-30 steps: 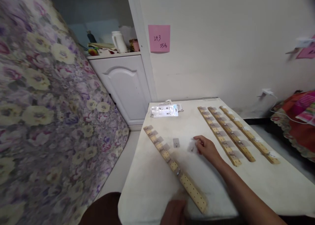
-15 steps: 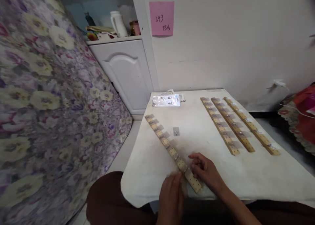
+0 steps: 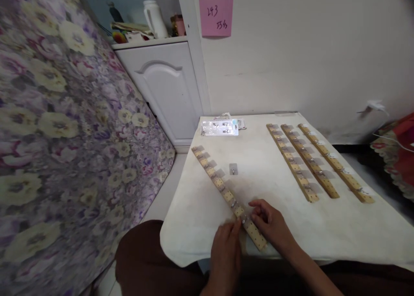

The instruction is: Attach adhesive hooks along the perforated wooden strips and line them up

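Lower centre, fingers of our right hand [image 3: 274, 228] pinch a metal clip [image 3: 245, 220] on the wooden strip [image 3: 220, 187], its near end close to the edge of the bench [image 3: 326, 233]. Our left hand [image 3: 226, 250] touches the strip, its fingers' grip unclear to us; open bench spreads right.

You are wearing the single camera on your head; it is looking forward and down, close over your left hand [image 3: 224, 255] and right hand [image 3: 274, 229], across the desk [image 3: 258, 175] toward the wall [image 3: 291, 50].
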The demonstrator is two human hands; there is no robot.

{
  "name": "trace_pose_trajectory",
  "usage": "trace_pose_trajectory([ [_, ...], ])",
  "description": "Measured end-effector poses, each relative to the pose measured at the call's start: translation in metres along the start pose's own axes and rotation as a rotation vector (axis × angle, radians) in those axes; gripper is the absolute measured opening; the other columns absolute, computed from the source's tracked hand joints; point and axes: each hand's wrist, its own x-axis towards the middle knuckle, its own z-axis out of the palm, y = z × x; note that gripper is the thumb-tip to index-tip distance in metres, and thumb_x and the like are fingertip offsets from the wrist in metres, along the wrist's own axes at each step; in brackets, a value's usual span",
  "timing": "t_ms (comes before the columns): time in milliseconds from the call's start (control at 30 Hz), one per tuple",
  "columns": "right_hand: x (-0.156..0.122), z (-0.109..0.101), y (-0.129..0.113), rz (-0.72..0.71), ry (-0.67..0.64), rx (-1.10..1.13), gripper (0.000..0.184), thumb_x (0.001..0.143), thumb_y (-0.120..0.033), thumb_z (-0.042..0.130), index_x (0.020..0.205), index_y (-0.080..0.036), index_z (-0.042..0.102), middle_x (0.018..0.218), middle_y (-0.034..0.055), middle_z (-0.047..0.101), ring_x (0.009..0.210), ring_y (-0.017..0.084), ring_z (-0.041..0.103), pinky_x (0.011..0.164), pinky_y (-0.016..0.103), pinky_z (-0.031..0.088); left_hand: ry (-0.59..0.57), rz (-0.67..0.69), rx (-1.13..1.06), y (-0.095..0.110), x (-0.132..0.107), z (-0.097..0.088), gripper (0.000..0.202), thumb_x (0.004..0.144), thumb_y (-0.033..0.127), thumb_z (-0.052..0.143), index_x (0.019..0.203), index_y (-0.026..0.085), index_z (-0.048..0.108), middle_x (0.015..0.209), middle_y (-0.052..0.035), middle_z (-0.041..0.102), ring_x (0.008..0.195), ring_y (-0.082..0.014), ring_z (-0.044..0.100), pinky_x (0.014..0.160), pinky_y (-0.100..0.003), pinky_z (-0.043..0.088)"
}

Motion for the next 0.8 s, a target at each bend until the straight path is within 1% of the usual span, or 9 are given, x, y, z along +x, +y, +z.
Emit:
trace_pose_trajectory([
  [200,-0.0032,-0.0009,-0.0024,0.001,-0.002,-0.044,0.024,0.077,-0.025,0.055,0.101,-0.02,0.057,0.071,-0.0014,0.059,0.063,0.016,0.057,0.059,0.027,0.045,0.017,0.007,-0.001,-0.0014,-0.0009,0.0012,0.056,0.082,0.002,0.036,0.135,0.019,0.043,0.106,-0.0118,0.059,0.094,-0.0215,0.053,0.077,-0.037,0.05],
  [433,-0.005,-0.0021,0.0033,0.005,0.002,-0.036,0.025,0.077,-0.026,0.055,0.101,-0.02,0.058,0.069,-0.0018,0.06,0.061,0.016,0.057,0.058,0.027,0.046,0.019,0.028,-0.009,-0.0009,-0.002,0.0008,0.054,0.083,0.003,0.037,0.135,0.018,0.042,0.107,-0.0119,0.059,0.094,-0.0217,0.053,0.077,-0.037,0.05],
  [600,-0.005,-0.0019,0.0063,0.015,-0.01,-0.015,0.026,0.077,-0.026,0.055,0.103,-0.021,0.057,0.07,-0.002,0.058,0.062,0.016,0.056,0.058,0.027,0.045,0.032,0.039,-0.001,-0.0013,-0.0025,0.0019,0.056,0.082,0.002,0.037,0.135,0.019,0.042,0.107,-0.0114,0.059,0.093,-0.0213,0.053,0.076,-0.036,0.05],
  [800,-0.0052,-0.0028,0.0043,0.022,-0.022,-0.025,0.025,0.079,-0.025,0.054,0.103,-0.02,0.056,0.07,-0.0029,0.055,0.061,0.015,0.054,0.058,0.026,0.044,0.044,0.054,0.014,-0.0022,-0.0019,0.0024,0.057,0.081,0.001,0.038,0.134,0.018,0.043,0.106,-0.011,0.059,0.093,-0.0207,0.054,0.076,-0.036,0.05],
])
